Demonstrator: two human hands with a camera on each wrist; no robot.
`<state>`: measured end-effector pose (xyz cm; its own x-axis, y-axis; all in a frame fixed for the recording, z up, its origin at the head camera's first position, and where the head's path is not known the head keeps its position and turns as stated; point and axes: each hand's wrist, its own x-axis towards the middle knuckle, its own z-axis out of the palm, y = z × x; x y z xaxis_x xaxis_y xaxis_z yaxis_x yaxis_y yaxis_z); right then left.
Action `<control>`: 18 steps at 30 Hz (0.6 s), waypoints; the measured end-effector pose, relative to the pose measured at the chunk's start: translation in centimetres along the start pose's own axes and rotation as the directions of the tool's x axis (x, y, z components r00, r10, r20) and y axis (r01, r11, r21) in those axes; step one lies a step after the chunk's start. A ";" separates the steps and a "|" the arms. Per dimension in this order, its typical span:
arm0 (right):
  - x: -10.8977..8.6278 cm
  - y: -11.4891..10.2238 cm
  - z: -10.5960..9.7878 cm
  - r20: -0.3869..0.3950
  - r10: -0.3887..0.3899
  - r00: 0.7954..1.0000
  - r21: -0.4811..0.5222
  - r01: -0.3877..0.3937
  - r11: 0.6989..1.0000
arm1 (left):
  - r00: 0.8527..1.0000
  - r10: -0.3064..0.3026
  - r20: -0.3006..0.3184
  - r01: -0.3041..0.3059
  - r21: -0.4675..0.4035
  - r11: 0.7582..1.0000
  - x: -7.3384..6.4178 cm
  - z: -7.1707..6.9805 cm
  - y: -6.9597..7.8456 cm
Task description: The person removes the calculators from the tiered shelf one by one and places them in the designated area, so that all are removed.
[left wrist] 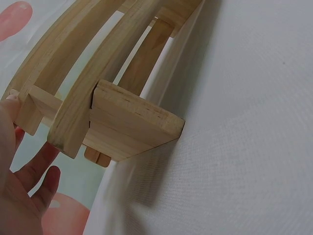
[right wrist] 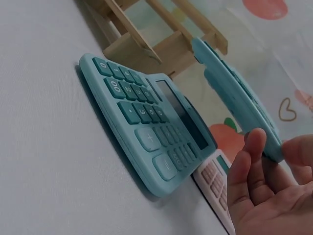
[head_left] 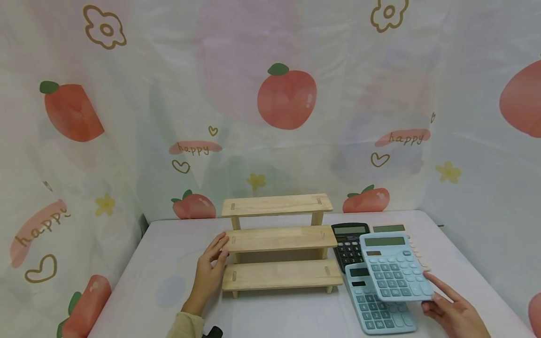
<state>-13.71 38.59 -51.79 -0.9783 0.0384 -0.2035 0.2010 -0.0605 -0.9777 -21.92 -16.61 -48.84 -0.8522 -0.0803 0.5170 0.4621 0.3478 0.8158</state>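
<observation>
A three-step wooden display rack (head_left: 279, 239) stands on the white table. At the left end of its middle shelf my left hand (head_left: 211, 267) holds on with its fingertips and thumb. In the left wrist view, the fingers (left wrist: 41, 166) meet the ends of the wooden boards (left wrist: 73, 137). My right hand (head_left: 454, 312) pinches the lower right corner of a light blue calculator (head_left: 393, 267). That calculator is tilted and raised, as the right wrist view shows, above a second light blue calculator (right wrist: 137, 122) lying flat on the table.
Behind the blue calculators lie a black calculator (head_left: 348, 249) and a pale pink calculator (right wrist: 210, 181), partly covered in the head view. A small black object (head_left: 214, 332) is at the bottom edge near the left sleeve (head_left: 186, 325). Printed cloth walls (head_left: 236, 164) enclose the table (head_left: 169, 253).
</observation>
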 end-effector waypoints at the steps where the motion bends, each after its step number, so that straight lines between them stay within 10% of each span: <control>1: 0.1 0.0 -0.1 -0.005 0.005 1.000 0.004 -0.005 1.000 | 1.000 -0.002 0.000 0.002 0.002 1.000 0.0 0.0 0.0; 18: 0.4 -0.4 -3.1 -0.059 0.131 0.990 0.002 -0.131 0.991 | 1.000 -0.021 0.000 0.021 -0.001 1.000 0.0 0.1 0.3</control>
<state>-14.05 41.71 -51.64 -0.9390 0.0889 -0.3321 0.3271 -0.0665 -0.9426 -21.83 -16.38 -48.67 -0.8616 -0.0873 0.5001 0.4449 0.3448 0.8266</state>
